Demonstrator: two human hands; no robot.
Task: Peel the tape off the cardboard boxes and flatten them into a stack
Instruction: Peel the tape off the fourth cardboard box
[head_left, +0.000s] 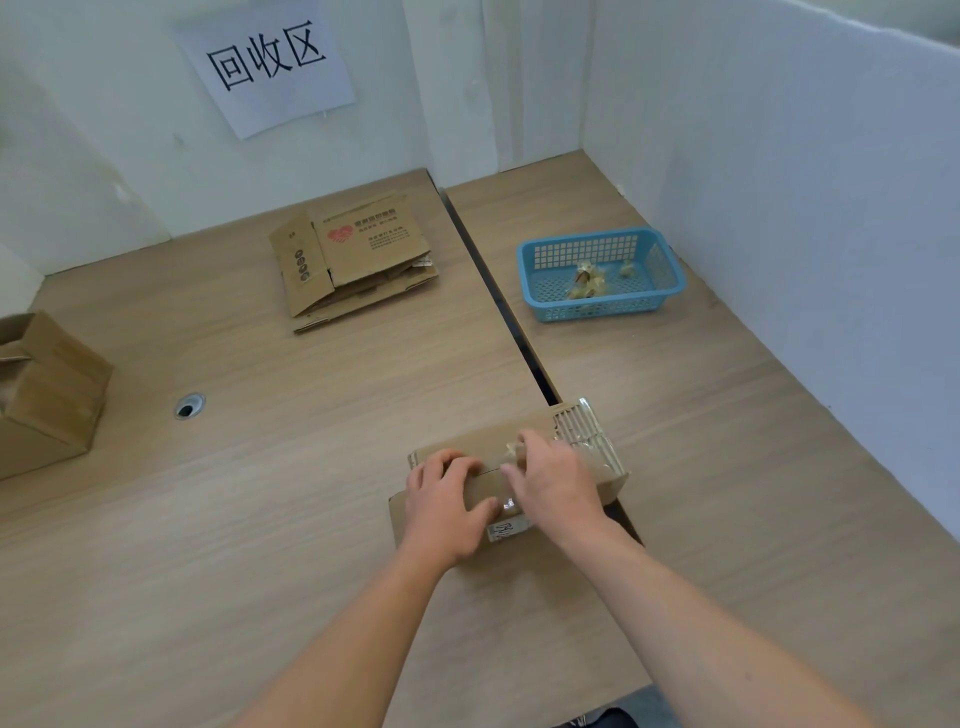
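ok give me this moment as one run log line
phase: peeling | left hand: holds taped box | right hand: pinches tape | flattened stack: rear | blue basket: tape scraps

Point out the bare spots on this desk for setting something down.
Bare wood: between flattened stack, open box at left and taped box; also between blue basket and taped box. Crowded where left hand grips that box, right hand pinches tape.

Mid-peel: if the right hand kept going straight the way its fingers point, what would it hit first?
Beyond the box under the right hand lies bare table, then probably the flattened cardboard stack near the far wall, though depth is unclear.
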